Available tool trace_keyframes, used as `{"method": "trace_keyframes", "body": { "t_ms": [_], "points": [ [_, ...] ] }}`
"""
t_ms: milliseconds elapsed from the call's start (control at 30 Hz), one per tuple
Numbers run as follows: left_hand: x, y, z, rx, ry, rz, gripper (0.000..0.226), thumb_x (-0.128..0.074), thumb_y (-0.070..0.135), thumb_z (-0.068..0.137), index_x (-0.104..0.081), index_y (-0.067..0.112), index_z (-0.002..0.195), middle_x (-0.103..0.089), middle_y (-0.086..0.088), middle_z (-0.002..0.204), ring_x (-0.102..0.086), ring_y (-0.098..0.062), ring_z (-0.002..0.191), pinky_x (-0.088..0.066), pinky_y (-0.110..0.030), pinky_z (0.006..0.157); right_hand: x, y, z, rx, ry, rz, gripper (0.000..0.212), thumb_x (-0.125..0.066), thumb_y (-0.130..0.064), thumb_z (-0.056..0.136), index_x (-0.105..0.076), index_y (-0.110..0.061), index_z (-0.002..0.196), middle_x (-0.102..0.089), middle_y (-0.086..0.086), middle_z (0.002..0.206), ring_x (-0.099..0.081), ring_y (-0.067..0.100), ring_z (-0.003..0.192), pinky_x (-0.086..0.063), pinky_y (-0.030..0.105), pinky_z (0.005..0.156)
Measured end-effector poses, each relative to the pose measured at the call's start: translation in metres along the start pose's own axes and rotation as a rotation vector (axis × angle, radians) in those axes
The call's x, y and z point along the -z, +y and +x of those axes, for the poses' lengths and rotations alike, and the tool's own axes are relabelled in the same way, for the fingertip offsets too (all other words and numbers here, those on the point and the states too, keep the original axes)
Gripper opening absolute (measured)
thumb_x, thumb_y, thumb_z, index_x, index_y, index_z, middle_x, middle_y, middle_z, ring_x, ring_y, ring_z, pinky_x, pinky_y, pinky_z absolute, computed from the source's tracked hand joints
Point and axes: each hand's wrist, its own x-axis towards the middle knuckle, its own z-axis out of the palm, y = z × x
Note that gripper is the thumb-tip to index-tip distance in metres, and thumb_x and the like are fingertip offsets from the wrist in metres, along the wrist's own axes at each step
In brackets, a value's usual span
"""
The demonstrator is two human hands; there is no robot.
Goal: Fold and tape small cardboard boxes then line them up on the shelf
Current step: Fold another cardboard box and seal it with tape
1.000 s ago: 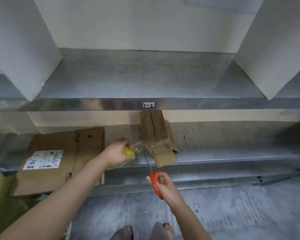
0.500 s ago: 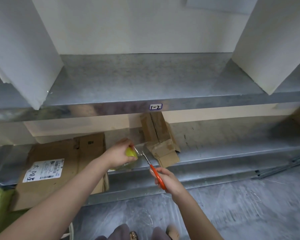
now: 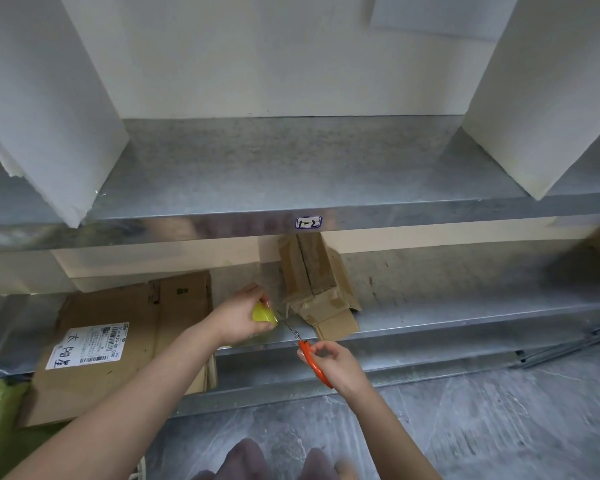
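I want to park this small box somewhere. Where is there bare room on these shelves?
The upper shelf lies bare between the left divider and the right divider. The lower shelf is bare right of the small box. Crowded left of it: left hand with tape roll, right hand with scissors, flat cardboard.

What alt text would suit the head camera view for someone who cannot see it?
A person's left hand holds a yellow tape roll while the right hand holds orange-handled scissors, blades reaching between the roll and a small cardboard box on a low metal shelf. A flattened carton lies to the left.
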Motion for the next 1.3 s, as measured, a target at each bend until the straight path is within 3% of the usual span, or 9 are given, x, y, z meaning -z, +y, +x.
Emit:
{"method": "trace_keyframes", "body": {
  "t_ms": [100,233,367,467,533,733,1000,1167,1300],
  "points": [
    [0.001,0.000,-0.001,0.007,0.011,-0.015,0.040,-0.077,0.030,0.077,-0.054,0.016,0.106,-0.045,0.004,0.110,-0.050,-0.016,0.098,-0.040,-0.024,0.078,0.000,0.003,0.003,-0.019,-0.023,-0.115,0.045,-0.071,-0.067,0.070,-0.058,-0.028,0.087,-0.068,-0.016,0.083,-0.062,0.001,0.079,-0.046,0.018,0.071],
    [0.001,-0.001,-0.003,0.026,0.014,-0.015,0.037,-0.077,0.031,0.077,-0.051,0.022,0.102,-0.045,0.007,0.108,-0.050,-0.015,0.097,-0.042,-0.026,0.080,0.004,0.015,0.005,0.103,0.041,-0.405,0.064,-0.064,-0.074,0.068,-0.051,-0.035,0.116,-0.061,-0.014,0.113,-0.055,0.013,0.108,-0.047,0.031,0.089],
    [-0.001,-0.001,-0.005,0.035,0.018,-0.011,0.036,-0.077,0.033,0.076,-0.048,0.027,0.097,-0.046,0.006,0.107,-0.050,-0.015,0.095,-0.043,-0.026,0.079,0.030,0.030,0.005,0.341,0.327,-0.896,0.060,-0.044,-0.077,0.073,-0.046,-0.042,0.122,-0.054,-0.017,0.120,-0.047,0.013,0.115,-0.035,0.036,0.085],
    [-0.003,0.001,-0.005,0.059,0.031,-0.009,0.037,-0.078,0.034,0.076,-0.049,0.026,0.097,-0.046,0.006,0.106,-0.052,-0.017,0.095,-0.046,-0.031,0.081,0.066,0.044,0.010,0.500,0.442,-1.067,0.051,-0.051,-0.070,0.075,-0.056,-0.038,0.115,-0.060,-0.014,0.107,-0.055,0.016,0.104,-0.030,0.035,0.074],
    [-0.006,0.003,-0.003,0.068,0.043,-0.013,0.037,-0.078,0.032,0.075,-0.049,0.026,0.097,-0.046,0.005,0.106,-0.052,-0.018,0.095,-0.046,-0.031,0.082,0.097,0.057,0.016,0.539,0.510,-1.086,0.048,-0.060,-0.067,0.073,-0.060,-0.037,0.111,-0.062,-0.013,0.099,-0.058,0.017,0.098,-0.031,0.035,0.072],
    [-0.017,0.011,-0.004,0.141,0.077,-0.020,0.039,-0.078,0.035,0.075,-0.048,0.027,0.099,-0.045,0.006,0.105,-0.053,-0.016,0.093,-0.045,-0.029,0.081,0.177,0.066,0.054,0.369,0.559,-0.885,0.045,-0.066,-0.058,0.077,-0.057,-0.039,0.117,-0.060,-0.015,0.117,-0.052,0.017,0.114,-0.032,0.038,0.081],
    [-0.030,0.016,-0.008,0.221,0.165,-0.052,0.038,-0.081,0.034,0.074,-0.052,0.022,0.096,-0.052,0.004,0.103,-0.055,-0.017,0.091,-0.040,-0.028,0.078,0.195,0.056,0.124,0.304,0.341,-0.943,0.062,-0.061,-0.057,0.085,-0.045,-0.026,0.137,-0.052,0.000,0.133,-0.046,0.025,0.122,-0.035,0.036,0.087],
    [-0.034,0.024,-0.010,0.264,0.182,-0.046,0.038,-0.081,0.031,0.074,-0.053,0.021,0.097,-0.051,0.001,0.105,-0.051,-0.016,0.096,-0.038,-0.026,0.083,0.197,0.064,0.123,0.383,0.317,-0.976,0.054,-0.054,-0.053,0.090,-0.046,-0.030,0.139,-0.046,-0.002,0.144,-0.043,0.025,0.126,-0.033,0.038,0.092],
    [-0.032,0.027,-0.013,0.267,0.173,-0.040,0.037,-0.081,0.029,0.074,-0.052,0.022,0.096,-0.050,0.001,0.106,-0.050,-0.015,0.096,-0.032,-0.022,0.078,0.193,0.062,0.098,0.603,0.328,-1.050,0.063,-0.034,-0.058,0.089,-0.048,-0.026,0.141,-0.045,0.001,0.148,-0.040,0.026,0.137,-0.034,0.049,0.103]
  ]
}}
